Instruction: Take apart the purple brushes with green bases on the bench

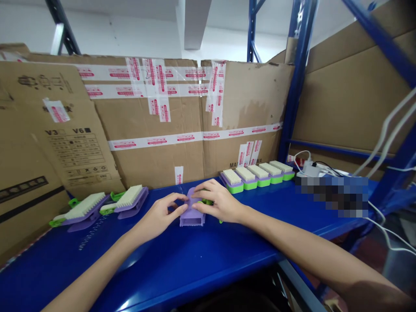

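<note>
A hollow purple plastic part, with a rectangular opening facing me, sits between my hands on the blue shelf. My left hand grips its left side with thumb and fingertips. From the other side, my right hand has curled fingers over the part's top and right edge. Bits of a green piece show beneath the right hand; the rest of it is hidden. To the left lie two purple brushes, one farther out and one nearer, with pale bristles up and green ends.
Several purple-and-green bristle blocks line the back right of the blue shelf. Taped cardboard walls the back. A white plug with cables and a blurred-out patch are at right, beside a blue upright.
</note>
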Demonstrator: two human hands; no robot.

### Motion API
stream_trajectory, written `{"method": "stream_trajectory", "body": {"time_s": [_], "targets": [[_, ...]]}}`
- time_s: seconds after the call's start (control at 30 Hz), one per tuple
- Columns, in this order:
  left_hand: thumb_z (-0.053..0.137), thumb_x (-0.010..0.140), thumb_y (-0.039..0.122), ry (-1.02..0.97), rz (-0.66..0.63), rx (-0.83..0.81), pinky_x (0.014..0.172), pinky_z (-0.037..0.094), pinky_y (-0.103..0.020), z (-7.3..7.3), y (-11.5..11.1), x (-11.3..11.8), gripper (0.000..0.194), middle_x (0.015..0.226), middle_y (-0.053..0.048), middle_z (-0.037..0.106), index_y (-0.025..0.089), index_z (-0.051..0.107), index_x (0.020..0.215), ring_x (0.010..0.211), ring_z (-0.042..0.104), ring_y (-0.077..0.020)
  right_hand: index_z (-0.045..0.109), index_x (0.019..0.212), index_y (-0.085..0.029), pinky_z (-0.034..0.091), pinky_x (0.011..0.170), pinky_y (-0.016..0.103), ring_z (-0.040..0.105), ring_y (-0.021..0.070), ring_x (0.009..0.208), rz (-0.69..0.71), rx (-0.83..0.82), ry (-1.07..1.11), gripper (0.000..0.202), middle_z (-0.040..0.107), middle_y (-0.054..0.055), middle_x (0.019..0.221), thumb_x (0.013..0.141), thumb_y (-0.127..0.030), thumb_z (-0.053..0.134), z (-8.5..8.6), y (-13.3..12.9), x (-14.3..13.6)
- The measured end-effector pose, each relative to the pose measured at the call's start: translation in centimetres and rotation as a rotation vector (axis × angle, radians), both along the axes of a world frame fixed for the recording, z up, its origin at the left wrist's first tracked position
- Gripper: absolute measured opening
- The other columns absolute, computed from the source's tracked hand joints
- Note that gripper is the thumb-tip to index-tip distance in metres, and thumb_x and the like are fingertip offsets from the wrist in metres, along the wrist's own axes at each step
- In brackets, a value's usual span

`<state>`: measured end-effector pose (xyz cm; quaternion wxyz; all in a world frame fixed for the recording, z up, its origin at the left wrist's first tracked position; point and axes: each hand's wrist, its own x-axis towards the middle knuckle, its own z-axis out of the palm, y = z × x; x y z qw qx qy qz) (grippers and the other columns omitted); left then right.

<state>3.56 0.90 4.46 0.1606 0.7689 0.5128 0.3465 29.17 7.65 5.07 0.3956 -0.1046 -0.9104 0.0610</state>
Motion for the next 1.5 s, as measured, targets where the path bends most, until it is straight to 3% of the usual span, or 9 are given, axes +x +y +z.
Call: {"method": "stream_trajectory", "body": {"time_s": [0.23,0.4,0.63,0.83,1.03,1.2,1.3,1.5], "targets": [[0.059,0.105,0.054,0.065,-0.044,0.061,0.08,0.063,-0.034,0.0,-0.1,0.4,0.034,0.119,-0.005,0.075,0.027,0.073,0.121,0.096,0.073,-0.0218,0.075,0.115,-0.021,0.048,0.117,0.048,0.062,0.024,0.125,0.07,0.095,0.003,0.019,0.073,0.009,0.127,0.111,-0.034,0.061,0.3,-0.1,0.2],[0.057,0.107,0.051,0.101,-0.06,0.113,0.084,0.061,-0.034,0.2,-0.3,0.7,0.031,0.117,-0.005,0.071,0.027,0.075,0.114,0.101,0.07,-0.0218,0.072,0.11,-0.024,0.046,0.122,0.053,0.064,0.025,0.125,0.082,0.042,-0.099,0.022,0.073,0.007,0.111,0.113,-0.037,0.054,0.2,-0.3,0.0],[0.056,0.108,0.049,0.126,-0.079,0.142,0.091,0.059,-0.036,0.1,-0.1,0.4,0.029,0.118,-0.005,0.07,0.027,0.074,0.117,0.105,0.069,-0.0215,0.066,0.113,-0.023,0.056,0.108,0.039,0.065,0.0225,0.123,0.049,-0.078,-0.074,0.021,0.065,0.007,0.116,0.114,-0.04,0.053,0.2,-0.4,0.3],[0.057,0.108,0.047,0.144,-0.061,0.168,0.088,0.059,-0.034,0.1,-0.1,0.5,0.026,0.114,-0.003,0.07,0.027,0.073,0.111,0.1,0.069,-0.0201,0.065,0.104,-0.022,0.057,0.09,0.034,0.065,0.0191,0.097,0.027,-0.093,-0.057,0.025,0.06,0.004,0.105,0.115,-0.039,0.051,-0.1,-0.1,0.1],[0.062,0.106,0.048,0.112,0.012,0.227,0.092,0.06,-0.037,-0.2,-0.2,0.2,0.026,0.12,-0.004,0.067,0.027,0.065,0.121,0.1,0.068,-0.0203,0.062,0.108,-0.023,0.056,0.094,0.035,0.064,0.0193,0.1,0.071,-0.099,-0.06,0.021,0.062,0.005,0.108,0.116,-0.032,0.045,-0.3,-0.2,0.0],[0.053,0.11,0.043,0.142,-0.01,0.27,0.106,0.056,-0.038,0.0,-0.3,0.3,0.027,0.139,-0.006,0.061,0.03,0.066,0.13,0.123,0.066,-0.0236,0.06,0.111,-0.022,0.056,0.097,0.035,0.065,0.0195,0.106,0.118,-0.118,-0.065,0.017,0.064,0.006,0.113,0.116,-0.028,0.045,-0.1,-0.6,0.0],[0.054,0.111,0.041,0.163,-0.026,0.303,0.109,0.053,-0.039,-0.1,0.1,0.0,0.023,0.131,-0.005,0.064,0.028,0.071,0.119,0.124,0.065,-0.0238,0.06,0.111,-0.022,0.056,0.098,0.035,0.065,0.0198,0.106,0.137,-0.115,-0.049,0.016,0.064,0.007,0.113,0.116,-0.028,0.046,0.0,-0.7,0.0],[0.059,0.109,0.041,0.181,-0.027,0.332,0.098,0.054,-0.035,-0.4,0.5,-0.6,0.019,0.114,-0.003,0.067,0.026,0.07,0.113,0.106,0.067,-0.0202,0.062,0.11,-0.021,0.057,0.1,0.039,0.066,0.0216,0.106,0.086,-0.072,-0.032,0.013,0.067,0.008,0.113,0.114,-0.029,0.052,0.1,-0.6,0.0]]}}
